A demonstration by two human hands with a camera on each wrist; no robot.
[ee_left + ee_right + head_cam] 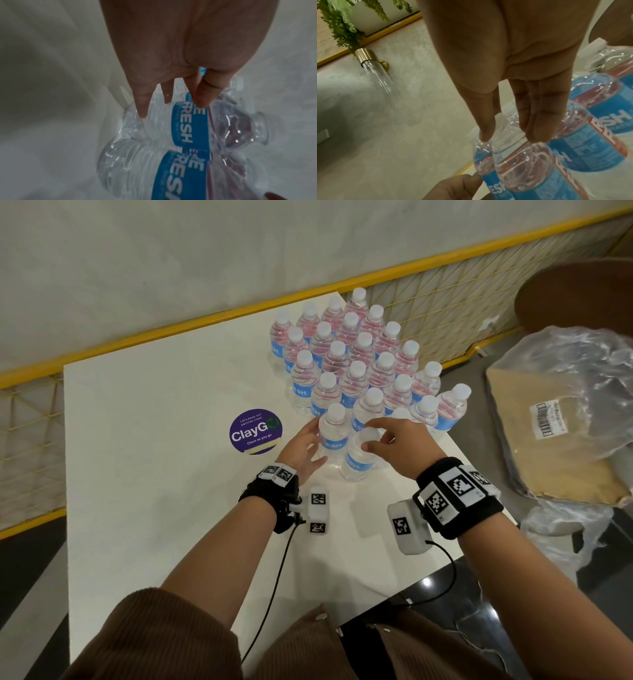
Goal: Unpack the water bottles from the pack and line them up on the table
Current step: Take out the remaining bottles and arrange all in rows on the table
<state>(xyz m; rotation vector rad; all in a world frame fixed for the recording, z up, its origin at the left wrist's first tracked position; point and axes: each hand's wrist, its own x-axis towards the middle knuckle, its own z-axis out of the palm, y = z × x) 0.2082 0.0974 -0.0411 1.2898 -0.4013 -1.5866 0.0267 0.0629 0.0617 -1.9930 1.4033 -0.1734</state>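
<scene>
Several clear water bottles (359,361) with blue labels and white caps stand in rows on the white table (154,457). Two more stand at the near end of the group. My left hand (303,445) is open, and its straight fingers (142,108) lie against the side of the left front bottle (334,433) (188,125). My right hand (394,440) arches over the cap of the nearest bottle (358,460) (180,175). Its thumb and forefinger sit loosely on either side of the cap. In the right wrist view the fingers (536,128) reach out nearly straight above the bottle tops.
The crumpled plastic wrap and its cardboard tray (555,419) lie off the table to the right. A purple ClayGo sticker (255,431) is on the table left of the bottles. A yellow mesh railing (205,316) runs behind the table, and a brown round top (582,292) stands far right.
</scene>
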